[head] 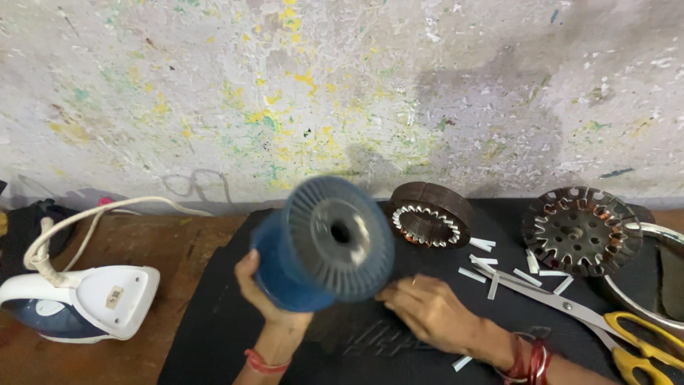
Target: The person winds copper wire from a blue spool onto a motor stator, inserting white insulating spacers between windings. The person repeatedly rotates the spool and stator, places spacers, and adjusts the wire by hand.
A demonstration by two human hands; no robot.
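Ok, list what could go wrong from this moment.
The blue spool is lifted in the left hand alone and looks blurred, so it may slip onto the black mat. The right hand rests close to the scissors, whose blades point toward it. The iron cord loops loosely and could snag.

Brown wooden tabletop (182,249), set against a paint-spattered wall. On its bare wood at my left stands a white and blue electric clothes iron (85,303) with a cream cord. A black rubber mat (214,321) covers the middle and right, bearing a dark ring-shaped laminated stator core (430,214), a round slotted stator with copper windings (581,229), white paper strips (491,267) and yellow-handled steel scissors (591,317). My right hand (434,310) rests on the mat.
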